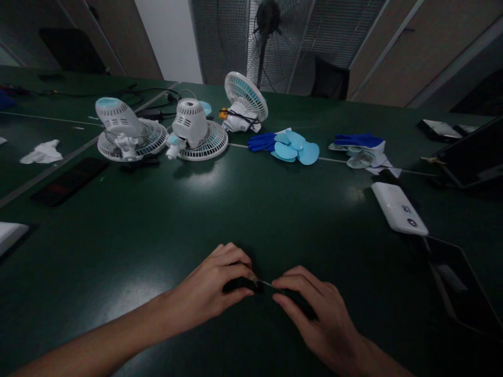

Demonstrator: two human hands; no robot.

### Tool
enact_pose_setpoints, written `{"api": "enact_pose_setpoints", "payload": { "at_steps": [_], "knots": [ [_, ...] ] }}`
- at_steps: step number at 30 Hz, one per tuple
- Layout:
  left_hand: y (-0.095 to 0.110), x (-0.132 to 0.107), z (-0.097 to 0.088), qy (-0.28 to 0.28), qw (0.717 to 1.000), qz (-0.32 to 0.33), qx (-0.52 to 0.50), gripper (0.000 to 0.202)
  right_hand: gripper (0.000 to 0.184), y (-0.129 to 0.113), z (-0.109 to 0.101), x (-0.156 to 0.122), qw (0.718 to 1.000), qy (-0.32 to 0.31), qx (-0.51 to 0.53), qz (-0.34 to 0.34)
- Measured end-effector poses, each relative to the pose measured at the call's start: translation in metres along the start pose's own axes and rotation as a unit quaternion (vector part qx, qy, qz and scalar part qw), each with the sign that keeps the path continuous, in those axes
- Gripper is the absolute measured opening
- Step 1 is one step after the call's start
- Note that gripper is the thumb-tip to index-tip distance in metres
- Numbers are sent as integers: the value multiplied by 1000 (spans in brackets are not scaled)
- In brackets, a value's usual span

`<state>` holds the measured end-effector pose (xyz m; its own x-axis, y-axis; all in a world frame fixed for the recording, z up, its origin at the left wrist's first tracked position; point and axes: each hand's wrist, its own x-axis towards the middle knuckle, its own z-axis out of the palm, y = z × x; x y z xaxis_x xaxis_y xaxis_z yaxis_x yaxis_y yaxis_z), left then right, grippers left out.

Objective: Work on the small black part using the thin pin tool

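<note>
My left hand (214,288) and my right hand (314,314) rest close together on the dark green table (251,209) near its front edge. Between their fingertips lies a thin, small metal piece (265,283), perhaps a screw or pin; both hands pinch it at its ends. A dark object sits under my left fingers, too dim to name. Further back lie two white and light blue small fans (126,133) (196,131) face down, and a third fan (243,102) stands tilted behind them.
Loose light blue fan blades (294,146) and blue gloves (261,140) (357,140) lie mid-table. A white device (398,208) and dark tablets (463,283) are at right. A dark phone (68,180) and white cloth (41,152) lie at left. A pedestal fan (267,31) stands behind the table.
</note>
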<state>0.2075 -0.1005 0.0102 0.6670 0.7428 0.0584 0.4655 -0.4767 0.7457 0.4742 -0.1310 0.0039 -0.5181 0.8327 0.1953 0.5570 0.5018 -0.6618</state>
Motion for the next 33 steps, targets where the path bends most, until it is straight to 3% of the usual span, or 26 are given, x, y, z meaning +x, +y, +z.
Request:
{"api": "enact_pose_setpoints", "payload": {
  "at_steps": [7,11,18,21,25,28,30,33],
  "knots": [
    [0,-1,0,0,1000,-8,4,17,10,-4,-4,6,999,39,33,2],
    [4,-2,-4,-2,1000,0,6,19,10,-6,-9,6,993,98,56,13],
    [23,5,9,-68,982,148,92,22,6,1,-12,7,980,170,81,68],
    [20,6,11,-64,977,153,131,23,8,1,-12,7,979,172,80,75],
    [-13,-6,-21,-41,983,71,162,25,9,2,-13,5,981,159,77,81],
    [-55,-24,-64,42,981,-49,186,28,9,3,-12,3,982,143,84,86],
    [-83,-37,-93,125,964,-113,206,34,9,4,-12,2,983,138,88,88],
    [-112,-54,-125,191,936,-189,228,44,8,4,-13,2,983,136,92,84]
  ]
}}
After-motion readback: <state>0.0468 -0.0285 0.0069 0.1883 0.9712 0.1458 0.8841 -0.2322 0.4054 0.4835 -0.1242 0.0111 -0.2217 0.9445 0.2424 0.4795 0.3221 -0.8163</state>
